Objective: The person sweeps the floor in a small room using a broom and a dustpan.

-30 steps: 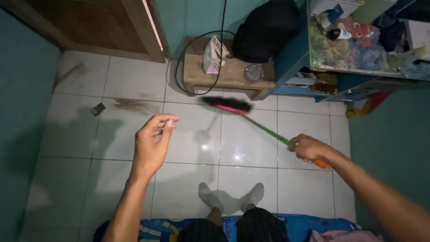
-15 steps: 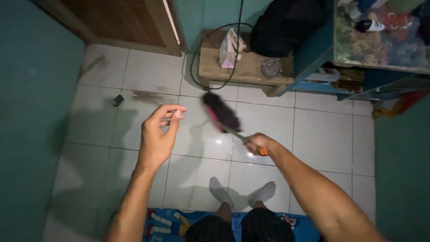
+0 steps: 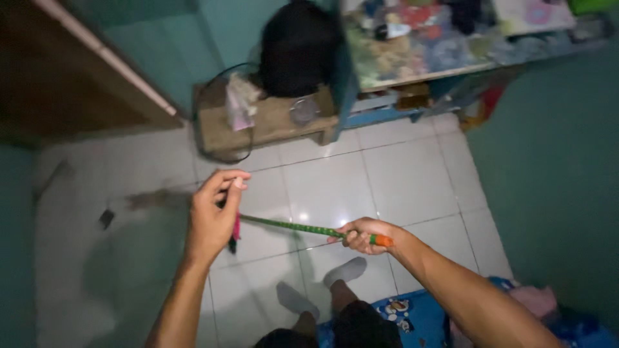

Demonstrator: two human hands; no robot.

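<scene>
**Broom held low over a tiled floor**

Nearest the camera, two socked feet (image 3: 322, 283) are standing on white tiles (image 3: 400, 174), with a blue patterned mat (image 3: 412, 316) just beside them. The right hand (image 3: 364, 233) is curling shut around the orange end of a broom (image 3: 290, 227), whose green handle is running leftward, low over the floor. Its pink and black head is lying mostly hidden behind the left hand (image 3: 213, 216). That hand is hanging above the broom, thumb and forefinger pressed together; whether they are pinching anything cannot be told. Further left, a small dark scrap (image 3: 106, 218) and a dusty smear (image 3: 151, 200) are lying on the tiles. Beyond, a low wooden bench (image 3: 267, 122) is carrying a black bag (image 3: 296, 48), beside a cluttered shelf (image 3: 425, 45).
</scene>
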